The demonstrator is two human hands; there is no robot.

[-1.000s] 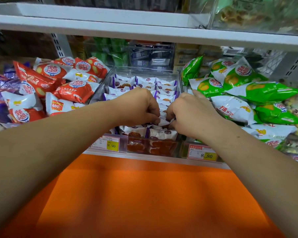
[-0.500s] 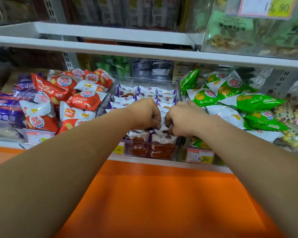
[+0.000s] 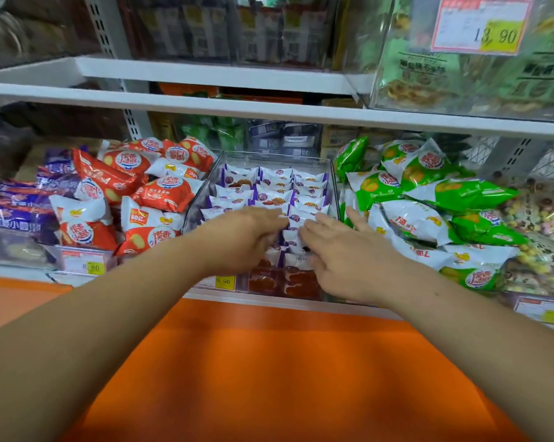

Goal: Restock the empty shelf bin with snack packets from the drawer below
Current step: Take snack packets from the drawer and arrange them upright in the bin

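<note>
The left hand (image 3: 247, 237) and right hand (image 3: 345, 260) are reaching side by side over the front of the clear bin (image 3: 205, 193). Each grip is lying apart, fingers stretched forward, holding nothing. The purple-and-white snack packets (image 3: 274, 186) are standing in rows inside the bin, just under and beyond the fingertips. Whether they are touching cannot be told. Red bags (image 3: 167, 193) are lying to the left and green bags (image 3: 460, 194) to the right.
</note>
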